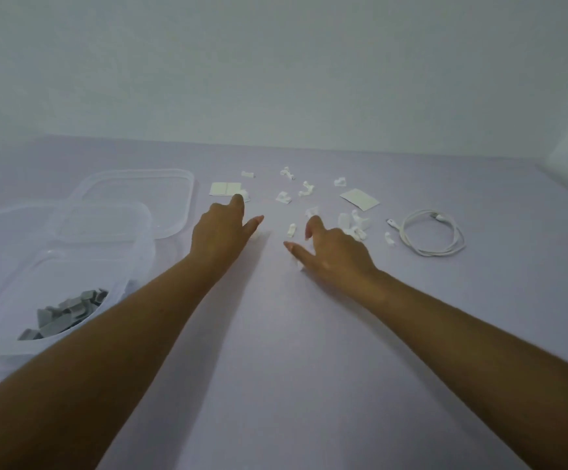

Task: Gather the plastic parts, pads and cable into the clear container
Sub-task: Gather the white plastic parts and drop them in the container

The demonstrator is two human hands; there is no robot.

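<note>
Hands open, empty: my left hand [220,232] and right hand [335,254] flank plastic parts [305,188] toward the counter's [276,351] far edge for raking.

Container [142,266] left, lid [133,191] behind it. Clips [284,197] and pads [360,199] centre. Coiled cable [438,253] right.

Indoors, at a plain sorting table [276,351]; whether home, office or workshop cannot be told. Shown by a smooth lilac top running to a far edge set against a bare pale wall [276,62]. Laid out like a small bench job: clear container [148,239] with grey pieces [69,312] at the left edge, lid [189,198] just behind it, small white parts [304,188], pads [360,199] and a coiled cable [428,237] scattered toward the far right.
</note>
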